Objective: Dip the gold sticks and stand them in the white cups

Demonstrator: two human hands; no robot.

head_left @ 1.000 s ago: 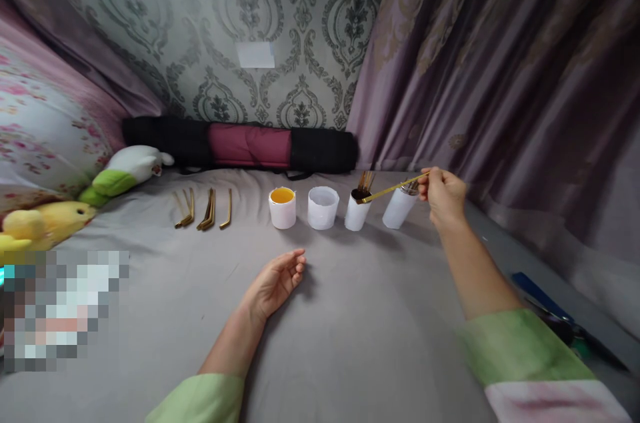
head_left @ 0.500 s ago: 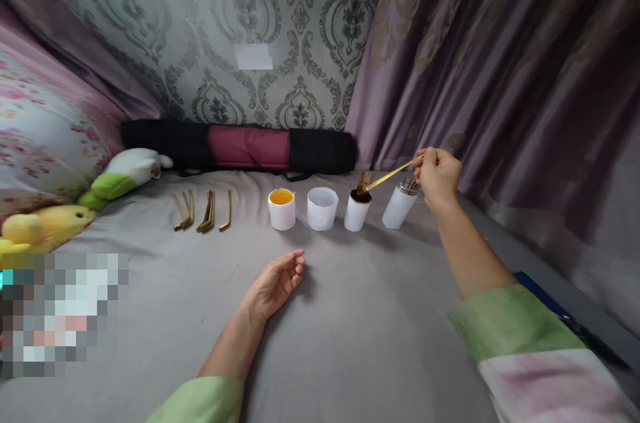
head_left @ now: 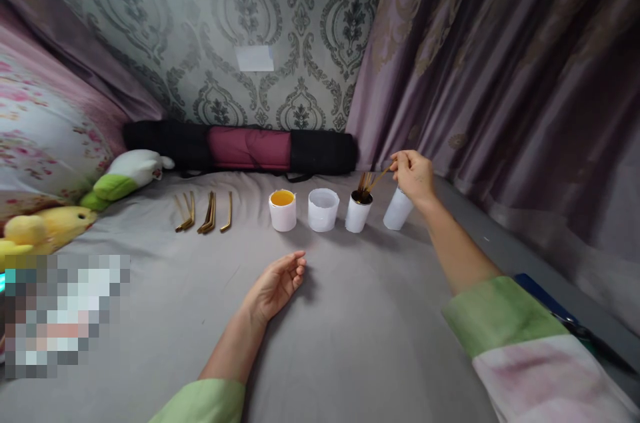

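1. On the grey cloth sheet (head_left: 360, 343), our left hand (head_left: 277, 286) rests loosely curled, holding nothing.
2. Our right hand (head_left: 414, 175) is nearer the white open-topped cylinder (head_left: 358, 217), standing to its left.
3. Pinched there, our thin gold-coloured rod (head_left: 381, 176) slopes down leftward to the cylinder's mouth.

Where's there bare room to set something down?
The grey sheet is bare between the left forearm and right sleeve; a smaller patch separates the gold sticks and yellow-filled cup. Crowded: around the right hand and stick-holding cup.
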